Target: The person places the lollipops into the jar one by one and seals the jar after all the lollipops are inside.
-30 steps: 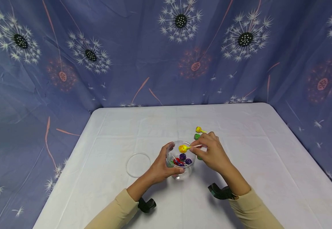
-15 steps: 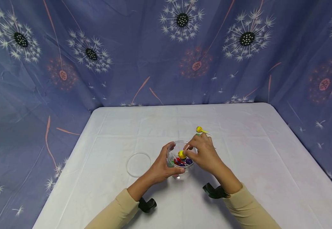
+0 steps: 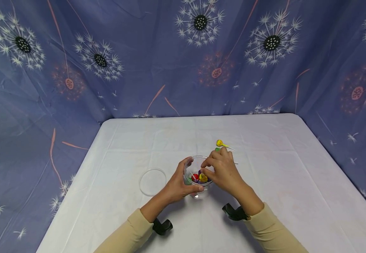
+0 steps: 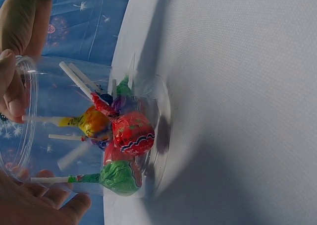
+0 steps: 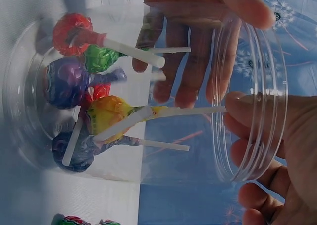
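Observation:
A clear plastic jar (image 5: 265,150) stands upright on the white-covered table. My left hand (image 3: 177,187) holds it from the left, thumb toward me and fingers round the far side. Inside lie several wrapped lollipops: a red lollipop (image 4: 133,133), a green lollipop (image 4: 120,177) and a purple lollipop (image 5: 67,84) among them. With thumb and fingertips inside the mouth, my right hand (image 3: 226,173) pinches the stick end of a yellow lollipop (image 5: 106,116). That lollipop's head is down among the others.
A clear round lid (image 3: 140,186) lies flat to the left of the jar. Behind my right hand, another yellow lollipop (image 3: 220,143) lies on the table (image 3: 157,137), near a partly hidden green lollipop (image 3: 217,149). A dandelion-patterned curtain (image 3: 151,63) hangs behind the table.
My right hand has moved left and down from beside the rim, lowering the yellow lollipop into the jar and turning it head-down. My left hand and the jar have stayed in place.

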Demonstrator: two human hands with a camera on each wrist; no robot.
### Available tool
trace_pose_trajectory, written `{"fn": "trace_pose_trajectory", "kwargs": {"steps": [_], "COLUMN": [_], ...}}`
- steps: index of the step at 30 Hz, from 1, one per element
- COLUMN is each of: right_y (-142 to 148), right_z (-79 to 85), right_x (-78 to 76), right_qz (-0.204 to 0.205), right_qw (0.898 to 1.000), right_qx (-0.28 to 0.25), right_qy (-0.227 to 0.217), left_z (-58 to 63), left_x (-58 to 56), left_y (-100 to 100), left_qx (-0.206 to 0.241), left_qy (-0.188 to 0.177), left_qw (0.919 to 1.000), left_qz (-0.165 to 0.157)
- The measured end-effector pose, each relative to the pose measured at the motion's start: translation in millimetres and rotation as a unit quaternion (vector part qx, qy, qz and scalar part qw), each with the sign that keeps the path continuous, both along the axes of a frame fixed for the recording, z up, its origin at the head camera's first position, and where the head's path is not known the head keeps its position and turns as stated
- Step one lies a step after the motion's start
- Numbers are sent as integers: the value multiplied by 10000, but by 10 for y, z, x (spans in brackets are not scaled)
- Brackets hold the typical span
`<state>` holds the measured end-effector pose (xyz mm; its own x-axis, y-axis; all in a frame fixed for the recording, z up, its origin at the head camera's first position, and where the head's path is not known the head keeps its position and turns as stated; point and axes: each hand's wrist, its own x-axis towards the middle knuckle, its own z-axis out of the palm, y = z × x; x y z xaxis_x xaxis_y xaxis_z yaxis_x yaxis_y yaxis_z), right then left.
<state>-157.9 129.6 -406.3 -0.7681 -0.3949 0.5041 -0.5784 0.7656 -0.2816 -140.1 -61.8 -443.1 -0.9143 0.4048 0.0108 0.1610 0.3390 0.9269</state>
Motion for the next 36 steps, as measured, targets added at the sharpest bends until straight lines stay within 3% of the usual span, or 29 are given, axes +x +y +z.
{"fn": "trace_pose_trajectory", "kwargs": {"steps": [4,19,27,36], "right_y": [23,335,555,760], "right_z": [10,143,21,-180], "right_x": [9,18,-5,-17], "right_qz": [-34,-329,-628,-1129], "right_qw": [9999,9906,9873,9832], "right_qx": [-115,-1322,-1458,-1349], "right_qy": [-36,78,-2,-494], "left_z": [1,-19,-34,-10], "left_x": [2,2,-1,16], "left_y": [7,34,43,47], "left_qx": [1,-24,-81,-74], "left_qy": [-34,-29,-17,-73], "left_qw": [10000,9999,9998,9998], "left_qz": [16,136,160,190]}}
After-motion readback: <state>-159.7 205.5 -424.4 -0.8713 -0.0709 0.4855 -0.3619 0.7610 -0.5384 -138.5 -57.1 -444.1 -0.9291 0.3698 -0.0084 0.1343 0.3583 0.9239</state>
